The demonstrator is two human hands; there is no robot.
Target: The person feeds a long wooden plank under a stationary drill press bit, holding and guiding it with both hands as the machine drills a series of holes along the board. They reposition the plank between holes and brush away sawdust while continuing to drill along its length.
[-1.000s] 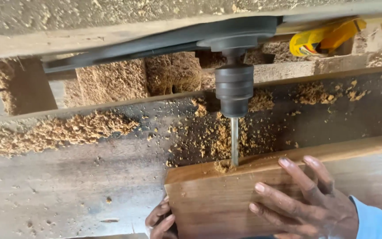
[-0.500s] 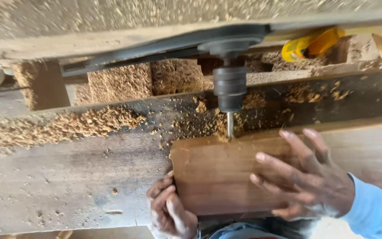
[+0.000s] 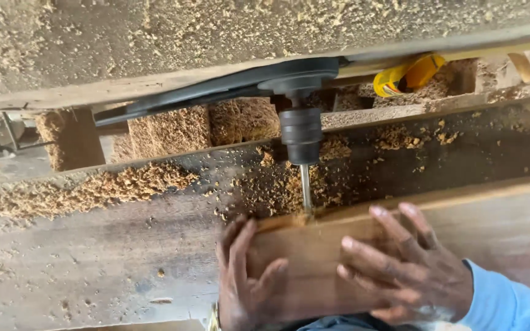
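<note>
grip: both hands flat, fingers spread; left hand + right hand press wood board at drill bit.

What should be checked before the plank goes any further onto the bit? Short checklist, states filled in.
1. Left hand flat over the plank end: ok.
2. Right hand pressing the plank face: ok.
3. Drill bit meets the plank's far edge: ok.
4. Fingertips away from the bit: not ok; the left hand's fingertips lie close beside it.
5. Chuck grips the bit firmly: cannot tell.
6. Bench free of sawdust in the plank's path: not ok; chips lie around the bit.
</note>
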